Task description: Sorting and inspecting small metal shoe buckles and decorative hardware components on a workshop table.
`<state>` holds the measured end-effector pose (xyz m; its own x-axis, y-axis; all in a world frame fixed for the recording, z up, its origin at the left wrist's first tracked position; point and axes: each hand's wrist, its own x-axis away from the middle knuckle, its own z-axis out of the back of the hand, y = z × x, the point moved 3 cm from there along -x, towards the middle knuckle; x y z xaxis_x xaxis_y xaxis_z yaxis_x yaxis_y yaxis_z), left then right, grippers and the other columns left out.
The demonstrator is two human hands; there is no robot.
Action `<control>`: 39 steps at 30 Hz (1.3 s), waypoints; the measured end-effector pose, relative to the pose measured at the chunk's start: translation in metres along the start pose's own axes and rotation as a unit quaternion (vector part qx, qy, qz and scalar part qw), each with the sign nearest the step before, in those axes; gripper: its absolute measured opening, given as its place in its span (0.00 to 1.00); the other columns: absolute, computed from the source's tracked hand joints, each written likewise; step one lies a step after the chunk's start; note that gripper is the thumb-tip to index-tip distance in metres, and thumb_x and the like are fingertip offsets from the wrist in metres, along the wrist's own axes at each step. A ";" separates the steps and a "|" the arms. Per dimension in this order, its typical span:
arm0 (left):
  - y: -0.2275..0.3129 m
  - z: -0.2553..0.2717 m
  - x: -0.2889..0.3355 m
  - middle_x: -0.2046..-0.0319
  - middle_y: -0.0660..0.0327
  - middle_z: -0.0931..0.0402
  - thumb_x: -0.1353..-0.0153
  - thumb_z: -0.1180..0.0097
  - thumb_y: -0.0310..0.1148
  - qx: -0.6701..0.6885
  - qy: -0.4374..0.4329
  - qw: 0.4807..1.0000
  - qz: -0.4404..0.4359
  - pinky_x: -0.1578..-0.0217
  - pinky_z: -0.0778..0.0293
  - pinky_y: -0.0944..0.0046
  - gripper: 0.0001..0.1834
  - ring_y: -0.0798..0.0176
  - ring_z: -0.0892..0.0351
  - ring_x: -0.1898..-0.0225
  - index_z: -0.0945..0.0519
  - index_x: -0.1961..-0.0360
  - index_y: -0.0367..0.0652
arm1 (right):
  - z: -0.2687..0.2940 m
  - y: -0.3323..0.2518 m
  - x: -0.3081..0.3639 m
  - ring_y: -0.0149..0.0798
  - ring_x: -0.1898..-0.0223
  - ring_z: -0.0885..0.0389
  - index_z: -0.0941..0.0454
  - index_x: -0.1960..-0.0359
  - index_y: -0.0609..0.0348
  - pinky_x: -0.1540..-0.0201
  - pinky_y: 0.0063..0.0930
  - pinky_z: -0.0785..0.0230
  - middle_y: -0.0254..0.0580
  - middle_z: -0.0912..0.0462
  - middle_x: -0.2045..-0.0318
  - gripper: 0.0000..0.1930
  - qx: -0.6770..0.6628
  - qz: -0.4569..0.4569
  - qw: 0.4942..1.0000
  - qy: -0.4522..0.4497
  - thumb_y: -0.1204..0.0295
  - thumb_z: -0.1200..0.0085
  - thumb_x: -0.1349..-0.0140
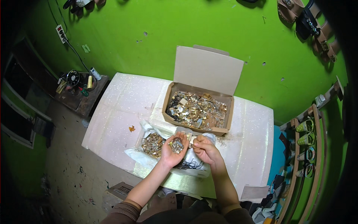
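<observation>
My left hand [171, 158] is turned palm up and cupped around a heap of small shiny metal pieces [176, 145], gold and silver in colour. Close by on its right, my right hand [206, 150] is closed in a pinch; a tiny pale bit shows at its fingertips, too small to name. Both hands are over a plastic-lined container [203, 172] with thin black strands in it. Left of my left hand, a white plastic bag [138, 156] lies open around a pile of small brownish-gold pieces [152, 145]. My wrists partly hide the container.
Behind my hands stands an open cardboard box [220, 130] filled with mixed small metal pieces, lid upright. A glittery white cover [115, 108] spreads over the table. At the right is a wooden rack [294, 168] with green sandals. A sewing machine [72, 78] stands far left.
</observation>
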<state>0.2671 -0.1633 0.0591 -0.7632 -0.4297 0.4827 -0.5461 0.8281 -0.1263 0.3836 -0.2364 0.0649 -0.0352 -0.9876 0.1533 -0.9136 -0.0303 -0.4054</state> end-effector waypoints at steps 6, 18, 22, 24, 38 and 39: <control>0.076 0.022 0.038 0.64 0.59 0.27 0.44 0.57 0.31 -0.034 0.019 0.999 -0.002 0.47 0.37 0.60 0.10 0.61 0.30 0.54 0.27 0.64 0.39 | -0.027 0.068 -0.019 0.41 0.49 0.32 0.41 0.48 0.70 0.46 0.28 0.38 0.53 0.34 0.50 0.22 0.025 0.000 0.999 0.043 0.83 0.56 0.46; 0.155 0.038 0.052 0.48 0.61 0.35 0.40 0.66 0.33 -0.096 -0.001 0.994 0.052 0.46 0.41 0.62 0.18 0.64 0.39 0.44 0.36 0.49 0.41 | -0.065 0.143 -0.065 0.29 0.58 0.29 0.31 0.57 0.65 0.55 0.20 0.36 0.39 0.26 0.62 0.13 0.350 0.123 0.903 0.216 0.78 0.53 0.45; 0.163 0.046 0.048 0.47 0.60 0.35 0.42 0.66 0.33 -0.122 -0.013 0.988 0.091 0.46 0.42 0.63 0.20 0.63 0.39 0.44 0.36 0.48 0.41 | -0.069 0.156 -0.077 0.29 0.66 0.25 0.28 0.60 0.66 0.61 0.20 0.34 0.40 0.22 0.67 0.12 0.540 0.165 0.789 0.241 0.74 0.53 0.45; 0.165 0.048 0.045 0.48 0.59 0.35 0.43 0.65 0.33 -0.119 -0.021 0.988 0.102 0.46 0.43 0.62 0.20 0.62 0.38 0.45 0.36 0.49 0.41 | -0.079 0.157 -0.079 0.34 0.69 0.24 0.27 0.63 0.65 0.64 0.24 0.33 0.44 0.22 0.69 0.11 0.578 0.152 0.759 0.257 0.73 0.52 0.48; 0.168 0.053 0.027 0.49 0.56 0.34 0.43 0.68 0.33 -0.109 -0.002 0.986 0.125 0.44 0.46 0.59 0.20 0.59 0.39 0.45 0.35 0.50 0.39 | -0.092 0.157 -0.081 0.39 0.77 0.25 0.26 0.71 0.64 0.71 0.27 0.33 0.45 0.24 0.77 0.08 0.674 0.207 0.625 0.336 0.72 0.47 0.52; 0.165 0.050 0.028 0.50 0.56 0.34 0.43 0.68 0.32 -0.117 0.002 0.986 0.120 0.44 0.46 0.59 0.20 0.59 0.38 0.45 0.35 0.51 0.39 | -0.096 0.157 -0.081 0.40 0.76 0.26 0.26 0.72 0.63 0.71 0.28 0.33 0.44 0.25 0.76 0.08 0.719 0.261 0.567 0.308 0.73 0.47 0.53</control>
<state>0.1386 -0.0568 0.0079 -0.8591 -0.2113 0.4662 -0.2555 0.9663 -0.0329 0.2044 -0.1465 0.0760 -0.6874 -0.6925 -0.2186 0.5434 -0.2908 -0.7875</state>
